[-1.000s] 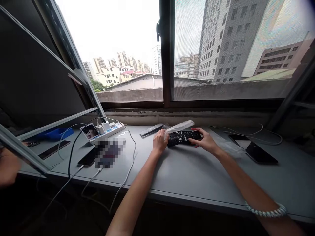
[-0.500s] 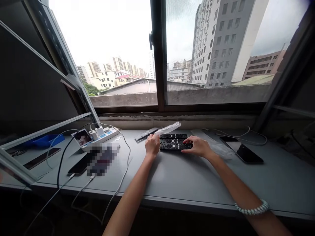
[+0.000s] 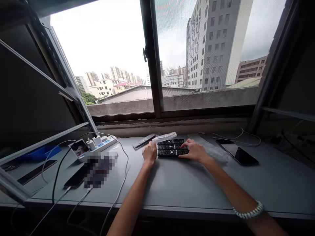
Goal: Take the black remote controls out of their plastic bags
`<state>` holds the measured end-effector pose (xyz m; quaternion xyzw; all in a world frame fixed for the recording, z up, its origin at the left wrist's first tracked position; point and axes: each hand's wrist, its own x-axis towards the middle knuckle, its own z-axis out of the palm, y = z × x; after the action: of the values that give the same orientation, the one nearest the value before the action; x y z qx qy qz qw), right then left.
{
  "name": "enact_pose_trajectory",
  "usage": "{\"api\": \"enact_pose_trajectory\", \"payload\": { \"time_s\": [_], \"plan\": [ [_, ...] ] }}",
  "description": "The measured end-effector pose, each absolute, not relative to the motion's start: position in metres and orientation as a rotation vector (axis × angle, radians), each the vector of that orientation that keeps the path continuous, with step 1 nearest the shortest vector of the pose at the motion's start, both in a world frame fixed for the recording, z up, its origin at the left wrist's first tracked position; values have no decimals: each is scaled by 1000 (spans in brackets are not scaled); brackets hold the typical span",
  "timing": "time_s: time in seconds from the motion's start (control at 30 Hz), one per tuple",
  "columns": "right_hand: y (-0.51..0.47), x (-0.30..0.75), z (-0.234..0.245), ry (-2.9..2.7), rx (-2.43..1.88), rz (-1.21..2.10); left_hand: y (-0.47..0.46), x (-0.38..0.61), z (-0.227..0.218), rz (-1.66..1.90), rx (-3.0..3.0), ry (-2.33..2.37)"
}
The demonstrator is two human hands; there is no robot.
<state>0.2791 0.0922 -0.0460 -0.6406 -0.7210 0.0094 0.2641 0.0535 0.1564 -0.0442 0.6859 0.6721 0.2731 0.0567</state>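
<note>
Three black remote controls lie side by side on the desk, a far one [image 3: 171,142], a middle one [image 3: 169,147] and a near one [image 3: 169,153]. My left hand [image 3: 149,152] is closed at their left ends, with a clear plastic sleeve [image 3: 167,136] sticking out of its top behind the remotes. My right hand [image 3: 195,151] curls over their right ends, thumb at the near remote's front edge and fingers reaching the farther ones. The tips of those remotes are hidden under it.
Behind my left hand lies a wrapped remote [image 3: 145,140]. Clear plastic wrap [image 3: 214,149] and a black phone [image 3: 237,152] lie right. On the left are a power strip [image 3: 103,143] with plugs, charging phones [image 3: 76,177], trailing cables and a metal shelf frame [image 3: 82,108].
The near remote now lies more squarely alongside the other two, with the right hand still at its end. The left hand and plastic sleeve stay close by. The camera view has shifted.
</note>
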Motion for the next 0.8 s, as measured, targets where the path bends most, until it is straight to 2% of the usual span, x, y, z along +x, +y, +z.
{"api": "enact_pose_trajectory", "payload": {
  "time_s": [0.2,0.4,0.8],
  "plan": [
    [92,283,-45,-1831,-1965,189,156,53,-42,774,2078,2050],
    [95,280,-48,-1835,-1973,275,153,57,-42,680,2153,1951],
    [97,281,-52,-1727,-1974,325,153,53,-38,813,2025,2030]
  ]
}}
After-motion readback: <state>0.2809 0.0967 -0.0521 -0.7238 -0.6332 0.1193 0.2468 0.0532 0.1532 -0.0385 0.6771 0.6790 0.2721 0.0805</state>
